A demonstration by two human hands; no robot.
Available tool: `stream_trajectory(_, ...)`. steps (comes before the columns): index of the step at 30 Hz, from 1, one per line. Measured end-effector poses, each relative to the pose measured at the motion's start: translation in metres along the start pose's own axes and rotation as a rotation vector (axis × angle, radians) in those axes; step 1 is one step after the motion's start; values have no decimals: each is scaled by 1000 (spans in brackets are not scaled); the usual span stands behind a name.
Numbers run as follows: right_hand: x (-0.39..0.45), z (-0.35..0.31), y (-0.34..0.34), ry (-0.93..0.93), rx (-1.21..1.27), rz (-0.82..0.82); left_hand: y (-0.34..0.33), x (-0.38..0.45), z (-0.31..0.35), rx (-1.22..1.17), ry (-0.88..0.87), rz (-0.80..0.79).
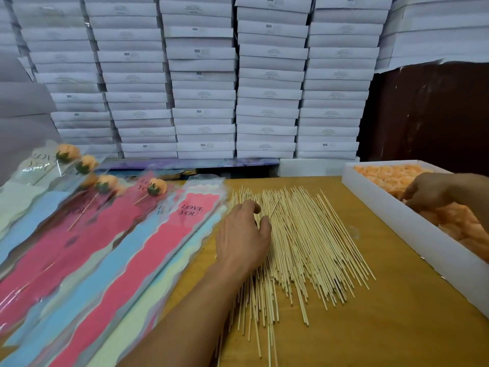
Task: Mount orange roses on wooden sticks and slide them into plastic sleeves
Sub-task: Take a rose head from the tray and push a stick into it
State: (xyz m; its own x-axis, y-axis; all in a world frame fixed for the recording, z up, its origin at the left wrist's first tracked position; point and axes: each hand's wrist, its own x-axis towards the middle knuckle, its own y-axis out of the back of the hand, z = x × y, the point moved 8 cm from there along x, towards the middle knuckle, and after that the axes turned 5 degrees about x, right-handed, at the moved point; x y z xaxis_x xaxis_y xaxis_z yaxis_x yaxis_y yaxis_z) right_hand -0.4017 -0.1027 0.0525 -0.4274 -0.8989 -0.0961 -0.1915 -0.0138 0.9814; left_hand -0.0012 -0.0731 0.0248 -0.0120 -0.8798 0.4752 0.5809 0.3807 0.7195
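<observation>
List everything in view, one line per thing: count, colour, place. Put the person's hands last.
wooden sticks: a large loose pile, pale tan, centre of the table
table: one, yellow-brown wood, underneath everything
white tray: one, right edge, holding orange roses, too many to count
plastic sleeves: many overlapping, pink, blue and pale yellow, left side
finished roses on sticks: about five, orange, lying on the sleeves at far left
white boxes: tall stacks, behind the table
left hand: on the stick pile, pinching one stick
right hand: reaching into the tray among the roses
</observation>
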Motion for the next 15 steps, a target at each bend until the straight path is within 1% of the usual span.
stream_trajectory(5, 17, 6, -6, 3, -29, 65, -1, 1, -2, 9, 0, -3)
stream_trajectory(10, 16, 8, 11, -27, -21, 182, -1, 1, -1, 7, -5, 5)
stream_trajectory(13, 13, 8, 30, -69, 64, 255, 0, 2, 0, -11, -20, 11)
stream_trajectory(15, 0, -6, 45, -40, 112, 337, 0, 2, 1, -37, -29, 11)
